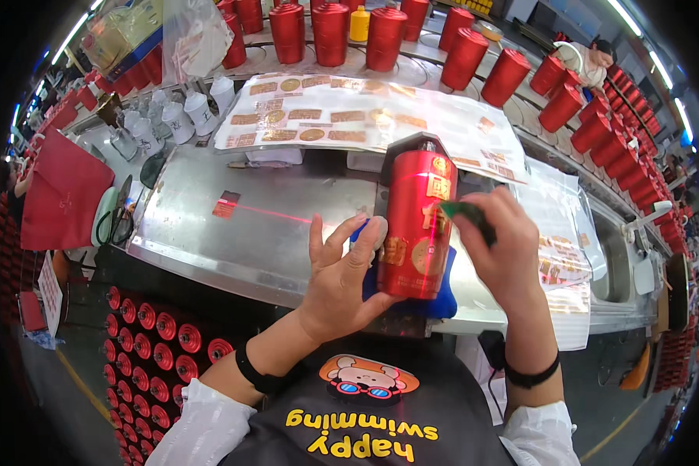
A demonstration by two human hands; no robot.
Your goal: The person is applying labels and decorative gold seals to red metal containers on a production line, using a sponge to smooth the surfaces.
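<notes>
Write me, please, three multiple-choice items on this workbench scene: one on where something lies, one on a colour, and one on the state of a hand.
1. Where do the sheets of gold labels lie?
A. on the bench behind the red bottle
B. on the floor
C. in the person's lap

2. What colour is the pad under the red bottle?
A. yellow
B. blue
C. white

3. How is the left hand placed?
A. clenched in a fist away from the bottle
B. holding a green tool
C. fingers spread, steadying the bottle's side

Answers: 1 A, the sheets lie spread across the metal bench beyond the bottle. 2 B, blue shows beneath and beside the bottle's base. 3 C, the fingers are open against the bottle, while the right hand presses a small green tool to it.
</notes>
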